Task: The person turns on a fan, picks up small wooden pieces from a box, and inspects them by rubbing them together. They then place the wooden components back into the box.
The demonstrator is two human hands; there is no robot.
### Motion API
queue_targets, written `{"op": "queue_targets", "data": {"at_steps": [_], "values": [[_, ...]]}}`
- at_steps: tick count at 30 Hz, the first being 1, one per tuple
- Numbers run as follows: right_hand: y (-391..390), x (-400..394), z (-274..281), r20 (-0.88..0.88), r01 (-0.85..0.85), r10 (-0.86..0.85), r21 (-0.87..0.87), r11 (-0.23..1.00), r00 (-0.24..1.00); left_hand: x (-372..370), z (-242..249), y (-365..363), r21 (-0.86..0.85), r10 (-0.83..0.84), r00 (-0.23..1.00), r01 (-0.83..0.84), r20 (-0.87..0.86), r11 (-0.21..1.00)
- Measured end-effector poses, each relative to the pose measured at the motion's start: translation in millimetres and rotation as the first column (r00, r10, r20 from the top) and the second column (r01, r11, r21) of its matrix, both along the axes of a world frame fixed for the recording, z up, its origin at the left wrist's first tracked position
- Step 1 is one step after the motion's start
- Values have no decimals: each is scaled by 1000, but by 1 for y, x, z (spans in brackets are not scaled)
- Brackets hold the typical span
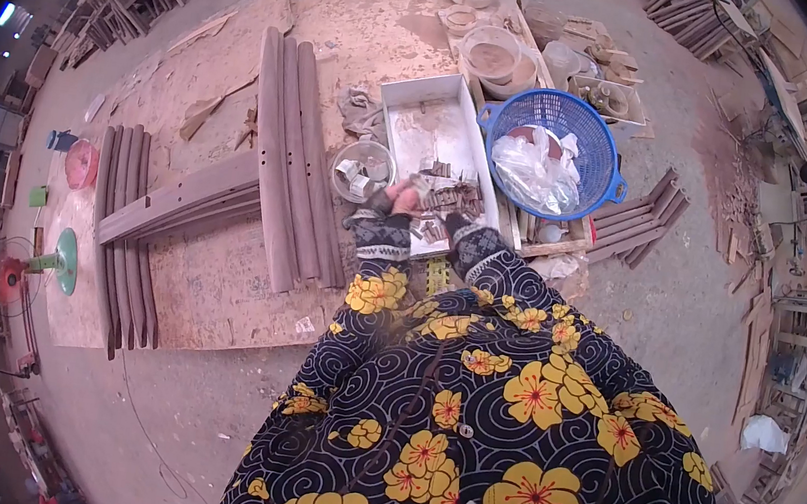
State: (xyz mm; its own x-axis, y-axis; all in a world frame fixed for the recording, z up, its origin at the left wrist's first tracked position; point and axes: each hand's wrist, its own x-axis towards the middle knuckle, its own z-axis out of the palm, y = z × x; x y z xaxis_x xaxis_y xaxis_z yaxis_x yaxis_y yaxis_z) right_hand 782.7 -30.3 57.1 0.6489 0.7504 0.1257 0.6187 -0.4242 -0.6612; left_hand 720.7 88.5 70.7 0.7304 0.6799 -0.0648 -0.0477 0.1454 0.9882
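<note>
Many small brown pieces [457, 196] beside both hands [403, 201]

Around my two hands [399, 203], I count one white box [429, 126] at twelve o'clock, one blue basket [601, 147] at two, one clear tub [382, 157] at ten, three long wooden rails [292, 153] at nine.

A woodworking workshop around me: long wooden slats [279, 156] on my desk [373, 7], timber pile [131, 12] at upper left.
</note>
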Motion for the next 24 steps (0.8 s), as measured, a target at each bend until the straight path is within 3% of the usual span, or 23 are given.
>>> {"op": "queue_targets", "data": {"at_steps": [3,6,11,15,17,24], "values": [[-19,-3,-9,0,45,-45,-40,998,999,8,-6,12,56,4,1000,-3,-14,998],[-36,-6,-11,-6,96,-96,-60,994,995,10,-10,15,-77,-54,997,50,-56,996],[-32,0,-13,94,148,-159,116,982,983,11,-16,6,-81,-74,992,65,-104,995],[-15,4,50,-33,48,-43,148,988,999,9,-13,-5,-113,-87,996,90,27,989],[-6,4,72,-109,3,20,208,978,994,8,-17,-5,-43,-117,993,118,12,992],[9,4,62,-100,-65,79,144,987,992,2,0,-7,26,-130,991,131,-16,991]]}}
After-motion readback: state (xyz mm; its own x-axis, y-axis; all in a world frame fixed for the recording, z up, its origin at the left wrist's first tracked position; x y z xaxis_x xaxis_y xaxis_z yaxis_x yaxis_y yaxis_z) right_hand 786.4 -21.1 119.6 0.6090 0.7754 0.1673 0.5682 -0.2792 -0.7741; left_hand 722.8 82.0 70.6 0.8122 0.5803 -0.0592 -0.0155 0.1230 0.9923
